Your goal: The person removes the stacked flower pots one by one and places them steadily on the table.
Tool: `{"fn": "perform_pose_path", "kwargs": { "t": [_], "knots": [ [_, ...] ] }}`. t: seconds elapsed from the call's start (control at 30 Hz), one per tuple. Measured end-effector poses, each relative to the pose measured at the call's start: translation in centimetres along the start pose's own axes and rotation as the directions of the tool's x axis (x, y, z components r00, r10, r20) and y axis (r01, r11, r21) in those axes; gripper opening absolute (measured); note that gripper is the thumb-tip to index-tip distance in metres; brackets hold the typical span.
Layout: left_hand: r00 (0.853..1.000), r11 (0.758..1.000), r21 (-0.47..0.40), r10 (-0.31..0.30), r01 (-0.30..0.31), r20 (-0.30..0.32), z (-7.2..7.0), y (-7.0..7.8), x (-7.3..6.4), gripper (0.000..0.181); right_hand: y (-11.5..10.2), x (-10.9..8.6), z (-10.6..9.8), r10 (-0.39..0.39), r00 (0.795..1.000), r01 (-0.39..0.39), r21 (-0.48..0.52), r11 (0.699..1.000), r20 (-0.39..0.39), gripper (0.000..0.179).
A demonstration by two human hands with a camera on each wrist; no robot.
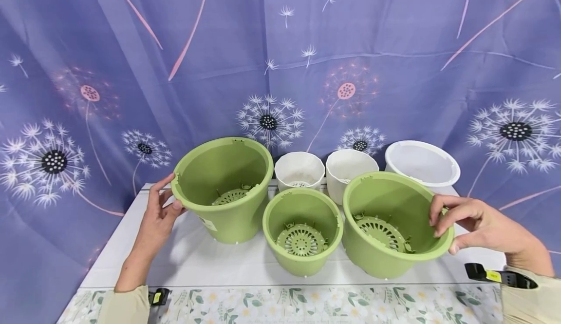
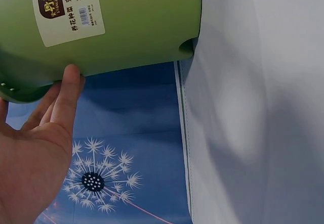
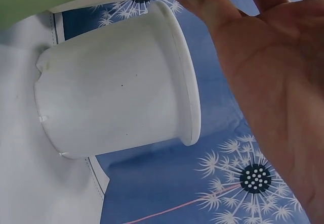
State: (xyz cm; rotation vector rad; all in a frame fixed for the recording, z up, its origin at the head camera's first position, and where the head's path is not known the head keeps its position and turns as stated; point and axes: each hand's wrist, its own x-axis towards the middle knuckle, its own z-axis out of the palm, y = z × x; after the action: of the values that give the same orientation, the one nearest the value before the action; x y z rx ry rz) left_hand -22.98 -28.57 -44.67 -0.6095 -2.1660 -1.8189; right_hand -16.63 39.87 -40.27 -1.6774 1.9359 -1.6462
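Three green plastic flowerpots with slotted bases stand on a white-covered table. My left hand (image 1: 159, 217) is at the outer left side of the largest green pot (image 1: 252, 217), its fingers fairly straight and touching near the rim. A printed label (image 2: 68, 11) on this pot shows in the left wrist view. My right hand (image 1: 482, 221) pinches the rim of the right green pot (image 1: 372, 251), fingers inside and thumb outside. Between these two sits the smallest green pot (image 1: 302, 265), untouched. In the right wrist view, a white pot (image 3: 116, 87) is close to my right hand.
Behind the green pots are two small white pots, one on the left (image 1: 300, 165) and one on the right (image 1: 346, 168). A floral cloth strip (image 1: 271, 304) runs along the table's near edge. The blue dandelion-print curtain (image 1: 219, 70) hangs behind and around the table.
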Motion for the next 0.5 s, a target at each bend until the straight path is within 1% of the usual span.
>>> {"fn": "perform_pose_path", "kwargs": {
  "t": [0.2, 0.5],
  "knots": [
    [1.0, 1.0, -0.013, 0.007, -0.007, 0.003, -0.2, -0.2, 0.02, 0.062, 0.31, -0.25, -0.05, -0.01, 0.999, 0.01, -0.008, 1.0, 0.033, 0.046],
    [1.0, 1.0, -0.02, 0.01, -0.01, 0.008, -0.28, -0.26, 0.01, 0.062, 0.26, -0.18, -0.17, -0.014, 0.999, 0.014, 0.0, 1.0, 0.05, 0.045]
  ]
}}
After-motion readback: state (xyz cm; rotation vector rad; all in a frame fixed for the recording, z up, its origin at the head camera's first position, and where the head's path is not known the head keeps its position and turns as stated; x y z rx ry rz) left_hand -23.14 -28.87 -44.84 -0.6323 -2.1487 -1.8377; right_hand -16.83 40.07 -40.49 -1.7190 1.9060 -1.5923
